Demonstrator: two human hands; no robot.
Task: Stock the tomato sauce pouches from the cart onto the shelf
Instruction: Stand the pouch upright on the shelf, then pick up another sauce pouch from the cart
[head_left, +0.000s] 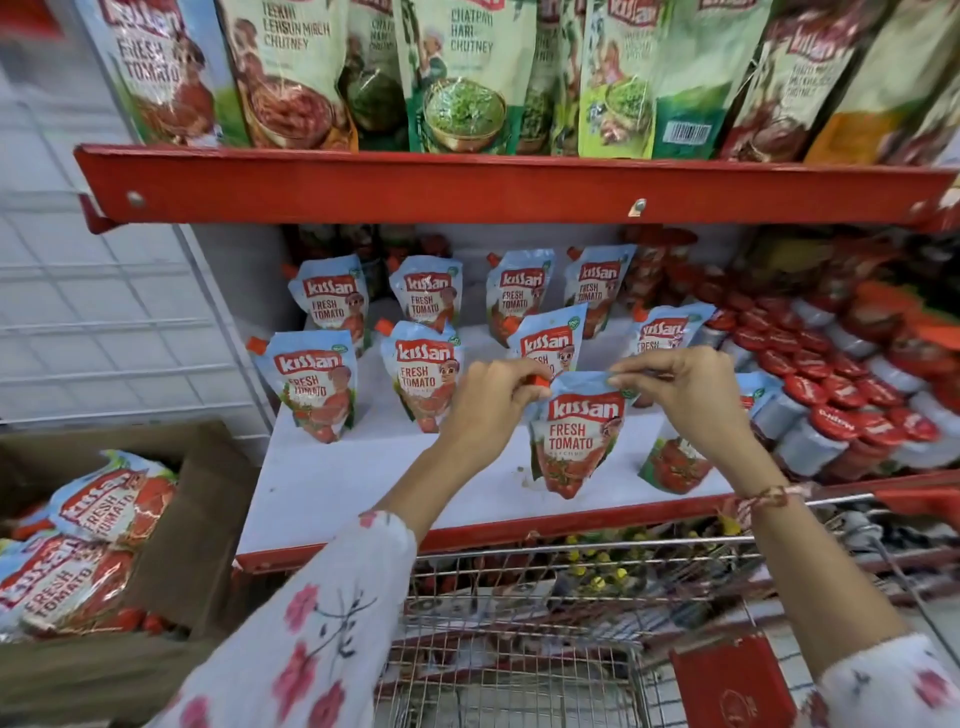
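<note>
Reading "Kissan Fresh Tomato": held pouch (576, 436)

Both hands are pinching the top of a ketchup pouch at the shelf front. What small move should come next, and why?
Probably let go with both hands. The left hand pinches the red spout corner and the right hand the top edge of the blue-and-red Kissan tomato pouch, which already stands upright on the white shelf board in the front row.
</note>
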